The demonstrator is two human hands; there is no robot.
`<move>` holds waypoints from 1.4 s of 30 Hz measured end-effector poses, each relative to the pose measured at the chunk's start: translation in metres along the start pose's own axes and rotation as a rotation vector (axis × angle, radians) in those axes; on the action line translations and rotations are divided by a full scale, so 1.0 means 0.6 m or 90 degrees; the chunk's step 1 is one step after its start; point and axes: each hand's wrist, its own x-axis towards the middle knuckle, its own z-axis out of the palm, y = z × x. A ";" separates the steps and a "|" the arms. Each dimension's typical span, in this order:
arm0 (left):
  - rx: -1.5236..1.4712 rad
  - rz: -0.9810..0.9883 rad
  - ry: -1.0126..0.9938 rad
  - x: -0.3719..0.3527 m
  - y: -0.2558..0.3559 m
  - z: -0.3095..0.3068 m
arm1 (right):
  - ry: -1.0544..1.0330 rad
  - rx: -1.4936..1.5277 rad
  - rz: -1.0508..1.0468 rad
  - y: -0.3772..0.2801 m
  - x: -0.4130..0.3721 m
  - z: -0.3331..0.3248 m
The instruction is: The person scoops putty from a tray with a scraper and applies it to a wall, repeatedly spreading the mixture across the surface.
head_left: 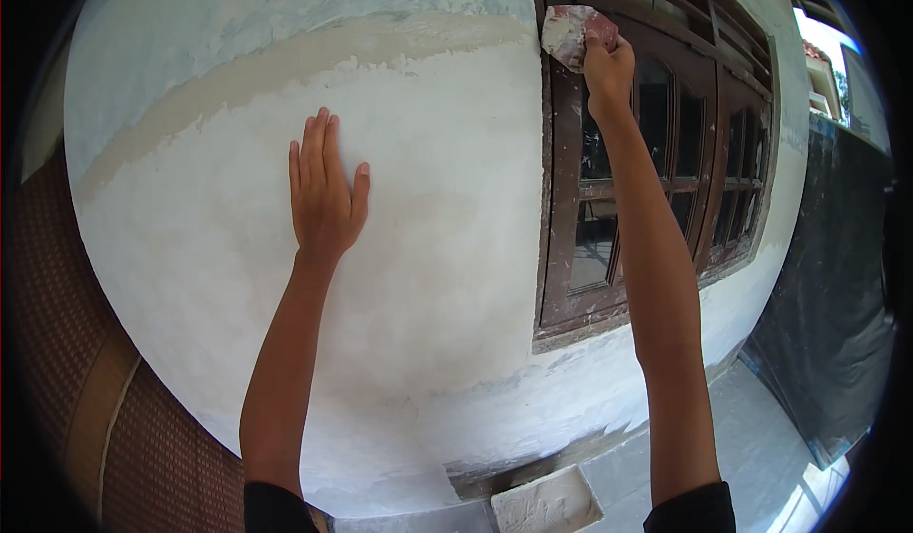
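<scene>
A flat scraper (573,34) smeared with white and reddish paste sits high up where the white wall (447,248) meets the top left corner of the dark brown window frame (559,200), its blade lying against that edge. The right hand (609,65) grips it from the right and below, arm stretched up, its fingers (597,43) curled and pressed together around the back of the tool. The left hand (325,195) lies flat on the wall well apart from the scraper, lower and to the left, palm down, four fingers straight and close together, thumb held a little out to the side; it holds nothing. The wall around it is freshly whitened, with a bare tan band (285,62) arching above and a bluish patch higher still. Below, on the grey floor (761,438) at the foot of the wall, a shallow tray (547,503) holds white paste. A black sheet (837,324) hangs at the far right
</scene>
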 end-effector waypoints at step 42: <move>-0.011 0.004 -0.008 -0.002 -0.003 0.004 | -0.105 -0.059 -0.144 -0.073 -0.093 0.095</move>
